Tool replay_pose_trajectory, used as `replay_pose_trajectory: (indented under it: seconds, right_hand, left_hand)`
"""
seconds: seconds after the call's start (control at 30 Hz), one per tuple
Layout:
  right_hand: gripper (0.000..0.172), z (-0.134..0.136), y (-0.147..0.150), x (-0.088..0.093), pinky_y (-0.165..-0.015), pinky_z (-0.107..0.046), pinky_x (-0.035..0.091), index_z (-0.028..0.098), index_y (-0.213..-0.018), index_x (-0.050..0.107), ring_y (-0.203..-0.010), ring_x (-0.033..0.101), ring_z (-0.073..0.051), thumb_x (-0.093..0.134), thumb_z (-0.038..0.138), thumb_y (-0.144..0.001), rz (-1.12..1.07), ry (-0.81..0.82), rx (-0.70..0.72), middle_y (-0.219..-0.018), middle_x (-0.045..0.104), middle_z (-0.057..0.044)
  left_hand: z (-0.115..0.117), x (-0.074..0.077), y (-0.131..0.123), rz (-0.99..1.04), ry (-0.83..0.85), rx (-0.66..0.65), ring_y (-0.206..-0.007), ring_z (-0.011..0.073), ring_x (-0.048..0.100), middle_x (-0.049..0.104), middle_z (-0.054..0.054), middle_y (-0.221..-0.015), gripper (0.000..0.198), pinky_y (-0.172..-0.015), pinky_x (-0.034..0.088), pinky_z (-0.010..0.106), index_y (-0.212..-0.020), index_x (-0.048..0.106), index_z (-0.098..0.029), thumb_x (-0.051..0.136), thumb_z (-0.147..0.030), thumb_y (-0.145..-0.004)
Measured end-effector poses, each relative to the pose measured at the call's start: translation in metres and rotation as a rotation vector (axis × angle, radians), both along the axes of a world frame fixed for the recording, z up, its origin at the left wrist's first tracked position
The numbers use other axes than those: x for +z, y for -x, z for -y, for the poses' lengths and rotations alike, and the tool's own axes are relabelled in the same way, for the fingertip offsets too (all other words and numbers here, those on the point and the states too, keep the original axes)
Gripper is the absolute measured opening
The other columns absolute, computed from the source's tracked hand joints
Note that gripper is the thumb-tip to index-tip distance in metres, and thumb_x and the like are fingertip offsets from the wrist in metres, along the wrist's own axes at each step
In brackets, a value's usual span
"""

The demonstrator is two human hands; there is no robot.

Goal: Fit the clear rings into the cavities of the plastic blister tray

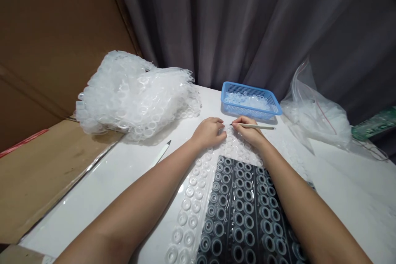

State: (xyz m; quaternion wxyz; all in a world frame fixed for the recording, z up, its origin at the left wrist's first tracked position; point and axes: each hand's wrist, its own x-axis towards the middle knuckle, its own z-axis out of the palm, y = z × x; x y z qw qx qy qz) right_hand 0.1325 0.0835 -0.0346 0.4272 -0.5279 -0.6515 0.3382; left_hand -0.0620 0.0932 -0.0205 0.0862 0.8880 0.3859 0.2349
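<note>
Ringed sheet (pixel 235 206) lies before a blue basket (pixel 244 111) holding translucent pieces (pixel 247 100).

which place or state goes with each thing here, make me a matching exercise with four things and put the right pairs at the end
Things
1. Right hand
2. Blue basket
3. Translucent heap
4. Clear bag

Places and states
A. At the left, next to the brown cardboard
B. On the right-hand side of the basket
C. Closed around a slim pen-like tool
D. Mesh-walled, with small pale pieces inside

Right pairs
1-C, 2-D, 3-A, 4-B
</note>
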Motion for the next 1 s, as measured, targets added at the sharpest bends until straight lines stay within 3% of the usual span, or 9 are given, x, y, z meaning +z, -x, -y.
replay_pose_trajectory:
  seconds: [0.17, 0.27, 0.47, 1.0]
  right_hand:
    - [0.023, 0.000, 0.001, -0.001, -0.065, -0.029, 0.045, 0.023, -0.092, 0.056, -0.075, 0.060, -0.017, 0.052, 0.044, -0.084, 0.037, -0.007, 0.022, -0.090, 0.067, -0.003]
    - [0.021, 0.000, 0.003, 0.001, -0.069, -0.030, 0.045, 0.023, -0.092, 0.057, -0.080, 0.061, -0.018, 0.053, 0.042, -0.083, 0.038, -0.031, 0.007, -0.100, 0.066, -0.005]
    - [0.017, 0.004, 0.002, 0.009, -0.067, -0.029, 0.043, 0.022, -0.084, 0.065, -0.075, 0.058, -0.018, 0.060, 0.037, -0.078, 0.065, 0.016, 0.069, -0.079, 0.066, -0.001]
    - [0.019, 0.004, 0.002, 0.012, -0.066, -0.030, 0.043, 0.020, -0.085, 0.070, -0.073, 0.059, -0.018, 0.062, 0.035, -0.076, 0.067, 0.056, 0.084, -0.082, 0.069, -0.004]
  left_hand:
    - [0.000, 0.002, -0.002, -0.032, 0.001, 0.004, -0.103, 0.0248, 0.060, 0.067, 0.011, -0.108, 0.024, -0.095, 0.045, 0.038, -0.090, 0.072, -0.014, 0.054, -0.027, -0.080]
    - [-0.001, 0.001, -0.001, -0.034, 0.012, -0.005, -0.101, 0.0242, 0.060, 0.068, 0.010, -0.107, 0.025, -0.094, 0.045, 0.038, -0.089, 0.073, -0.014, 0.053, -0.027, -0.081]
    - [-0.003, 0.000, -0.001, -0.057, -0.012, -0.030, -0.103, 0.0248, 0.060, 0.068, 0.009, -0.108, 0.027, -0.095, 0.045, 0.039, -0.092, 0.073, -0.015, 0.052, -0.028, -0.082]
    - [-0.002, 0.000, -0.001, -0.105, -0.017, -0.048, -0.108, 0.0247, 0.058, 0.069, 0.006, -0.110, 0.029, -0.098, 0.043, 0.038, -0.093, 0.072, -0.017, 0.049, -0.030, -0.084]
